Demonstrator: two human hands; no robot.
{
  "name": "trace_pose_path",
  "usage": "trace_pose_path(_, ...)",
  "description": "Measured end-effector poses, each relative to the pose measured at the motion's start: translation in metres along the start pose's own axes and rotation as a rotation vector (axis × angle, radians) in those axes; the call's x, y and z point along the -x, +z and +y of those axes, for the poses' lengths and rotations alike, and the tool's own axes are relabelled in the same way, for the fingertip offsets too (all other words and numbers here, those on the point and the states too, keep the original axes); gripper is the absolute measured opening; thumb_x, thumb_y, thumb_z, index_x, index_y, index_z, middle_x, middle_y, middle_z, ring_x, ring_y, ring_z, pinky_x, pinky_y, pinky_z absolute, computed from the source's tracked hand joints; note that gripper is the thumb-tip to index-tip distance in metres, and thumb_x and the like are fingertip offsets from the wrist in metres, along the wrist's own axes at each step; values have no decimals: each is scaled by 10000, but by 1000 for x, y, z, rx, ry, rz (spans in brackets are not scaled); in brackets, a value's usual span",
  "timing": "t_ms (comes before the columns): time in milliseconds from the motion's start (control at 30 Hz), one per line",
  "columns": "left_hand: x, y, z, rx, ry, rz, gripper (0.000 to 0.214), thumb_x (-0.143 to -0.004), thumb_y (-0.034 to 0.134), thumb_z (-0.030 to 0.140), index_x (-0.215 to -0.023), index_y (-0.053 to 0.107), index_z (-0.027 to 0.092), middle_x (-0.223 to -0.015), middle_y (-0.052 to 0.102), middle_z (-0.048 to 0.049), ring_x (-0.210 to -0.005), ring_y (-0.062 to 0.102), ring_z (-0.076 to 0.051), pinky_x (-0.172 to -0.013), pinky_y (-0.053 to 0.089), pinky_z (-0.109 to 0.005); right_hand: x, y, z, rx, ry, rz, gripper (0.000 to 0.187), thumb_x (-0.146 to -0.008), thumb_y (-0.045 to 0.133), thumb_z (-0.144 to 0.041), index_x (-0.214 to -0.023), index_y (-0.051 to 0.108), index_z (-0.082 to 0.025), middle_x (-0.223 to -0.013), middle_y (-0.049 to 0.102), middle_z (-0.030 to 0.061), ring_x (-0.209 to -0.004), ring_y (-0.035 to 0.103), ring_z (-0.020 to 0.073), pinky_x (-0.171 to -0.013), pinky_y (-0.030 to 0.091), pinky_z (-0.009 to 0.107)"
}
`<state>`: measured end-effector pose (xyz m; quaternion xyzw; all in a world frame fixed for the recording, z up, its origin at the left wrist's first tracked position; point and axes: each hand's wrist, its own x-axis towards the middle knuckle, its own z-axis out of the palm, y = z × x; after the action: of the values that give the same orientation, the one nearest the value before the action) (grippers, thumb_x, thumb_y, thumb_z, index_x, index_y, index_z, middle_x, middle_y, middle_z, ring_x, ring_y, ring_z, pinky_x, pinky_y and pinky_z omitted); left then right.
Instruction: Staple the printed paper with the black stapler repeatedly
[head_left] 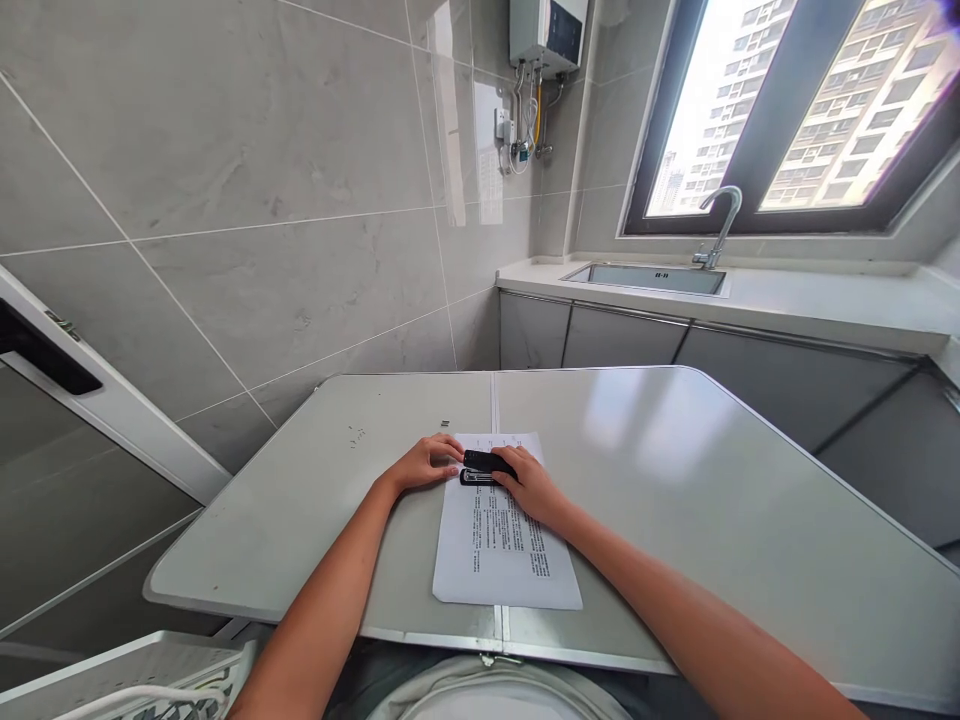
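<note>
A printed white sheet of paper (502, 545) lies on the grey folding table (675, 480) in front of me. A black stapler (480, 467) sits on the paper's upper left part. My right hand (529, 482) is closed over the stapler from the right. My left hand (427, 463) rests on the table at the paper's top left corner, fingers curled toward the stapler's left end and touching the sheet's edge.
Small staples (444, 423) and tiny bits (356, 434) lie on the table's left half. Behind the table run a counter with a sink (649, 277) and tap (720, 225) under a window. A white basket (127, 675) stands at lower left.
</note>
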<state>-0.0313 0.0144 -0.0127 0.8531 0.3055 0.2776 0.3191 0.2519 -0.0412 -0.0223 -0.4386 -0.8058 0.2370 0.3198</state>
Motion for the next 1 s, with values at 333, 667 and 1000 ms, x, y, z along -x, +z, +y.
trace_pose_path(333, -5, 3, -1, -80, -34, -67, 279, -774, 861, 437, -916, 811, 202, -1037, 722, -86, -971, 636, -219, -845, 488, -317, -2, -15, 9, -43, -33, 430, 405, -1028, 526, -344, -668, 668, -226, -795, 633, 54, -804, 562, 207, -762, 442, 352)
trace_pose_path(667, -5, 3, -2, -53, -50, -83, 272, -773, 859, 425, -877, 795, 182, -940, 673, -65, -859, 593, -177, -734, 438, -260, -9, -17, 16, -46, -7, 307, 448, -934, 485, -231, -515, 330, -201, -603, 422, -4, -612, 412, 145, -632, 315, 316)
trace_pose_path(1000, -5, 3, 2, 26, -43, -87, 271, -831, 800, 415, -926, 772, 162, -949, 658, -65, -821, 600, -159, -709, 438, -248, -13, -18, 20, -30, 1, 217, 440, -954, 467, -258, -568, 260, -207, -585, 427, -9, -622, 413, 151, -639, 321, 300)
